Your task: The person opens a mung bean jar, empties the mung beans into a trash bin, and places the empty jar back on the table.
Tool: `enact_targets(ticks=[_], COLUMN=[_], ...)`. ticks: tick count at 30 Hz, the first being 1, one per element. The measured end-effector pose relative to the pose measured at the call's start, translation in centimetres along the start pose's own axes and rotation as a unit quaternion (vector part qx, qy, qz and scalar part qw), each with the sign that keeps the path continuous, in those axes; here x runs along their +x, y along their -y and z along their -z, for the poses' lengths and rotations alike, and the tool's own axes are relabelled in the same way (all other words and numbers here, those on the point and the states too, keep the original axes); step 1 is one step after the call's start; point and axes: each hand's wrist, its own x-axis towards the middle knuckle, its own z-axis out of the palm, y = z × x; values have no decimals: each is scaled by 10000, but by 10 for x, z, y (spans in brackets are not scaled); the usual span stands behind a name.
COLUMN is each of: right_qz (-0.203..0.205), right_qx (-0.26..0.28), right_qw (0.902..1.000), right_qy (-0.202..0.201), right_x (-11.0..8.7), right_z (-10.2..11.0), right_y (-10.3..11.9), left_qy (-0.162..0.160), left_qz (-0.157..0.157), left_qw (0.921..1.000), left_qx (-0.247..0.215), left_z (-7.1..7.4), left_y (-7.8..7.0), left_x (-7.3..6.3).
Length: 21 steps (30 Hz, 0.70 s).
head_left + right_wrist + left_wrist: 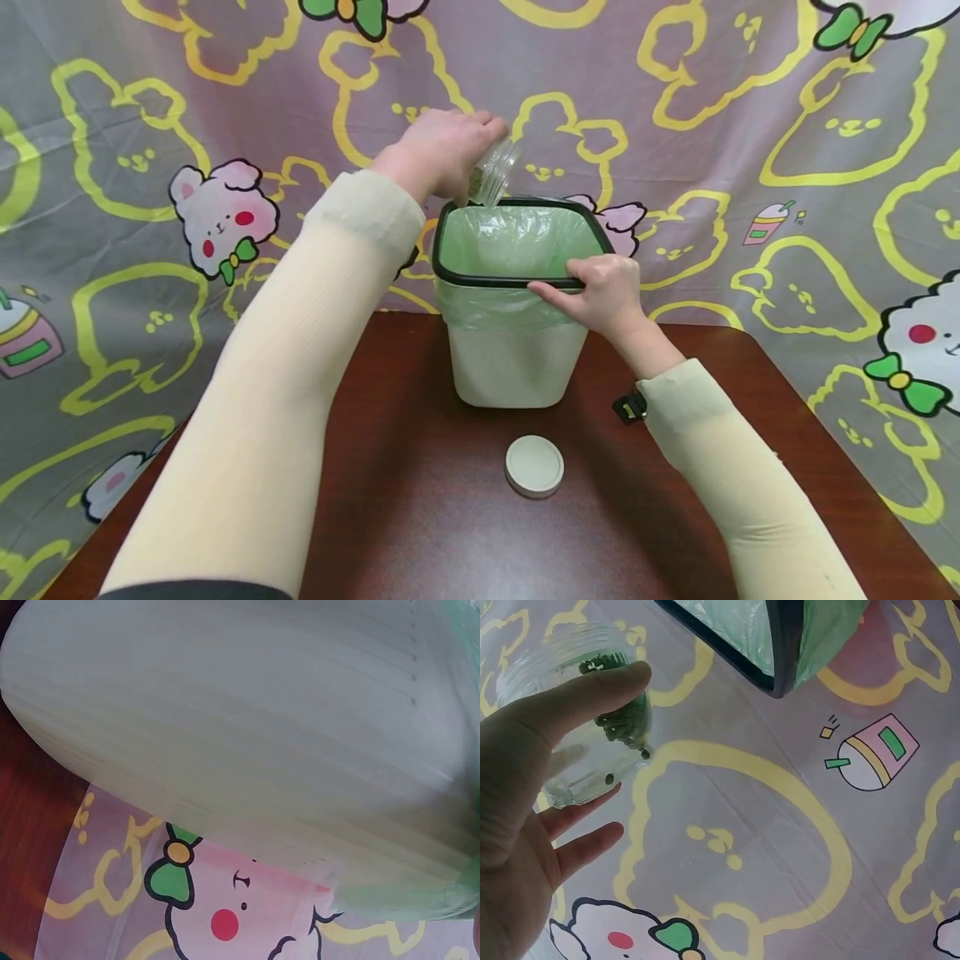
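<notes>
My left hand (pixel 447 150) grips a clear jar (pixel 493 173) tilted at the far left rim of a white trash can (pixel 517 367). In the left wrist view, small dark green pellets (pixel 622 720) lie inside the jar (pixel 570 772), with the thumb of the left hand (pixel 525 772) across it. A black rim and a light green bag (pixel 480 304) line the can's top. My right hand (pixel 609 296) grips the near right part of that rim. The can's white wall (pixel 225 712) fills most of the right wrist view.
A round white lid (pixel 534 467) lies on the dark brown table (pixel 420 517) in front of the can. Behind and at the sides hangs a cartoon-printed cloth (pixel 697 167). A small black device (pixel 630 407) sits at the right sleeve's cuff.
</notes>
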Motion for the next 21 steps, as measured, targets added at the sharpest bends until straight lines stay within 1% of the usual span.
enact_targets(ticks=[7, 14, 18, 21], right_qz=[29, 0, -37, -22], right_qx=[36, 62, 94, 75], right_qw=[10000, 10000, 9999, 9999], right_qy=[-25, -71, -120, -76], right_x=[0, 0, 1, 2], right_z=[2, 0, 0, -1], right_y=[0, 1, 1, 1], left_qy=[-37, 42, 46, 39], left_qz=[-11, -12, 23, 69], left_qw=[10000, 9999, 10000, 10000], left_qx=[14, 126, 57, -33], left_z=[0, -1, 0, 1], left_y=[-2, -1, 0, 2], left_x=[2, 0, -1, -2])
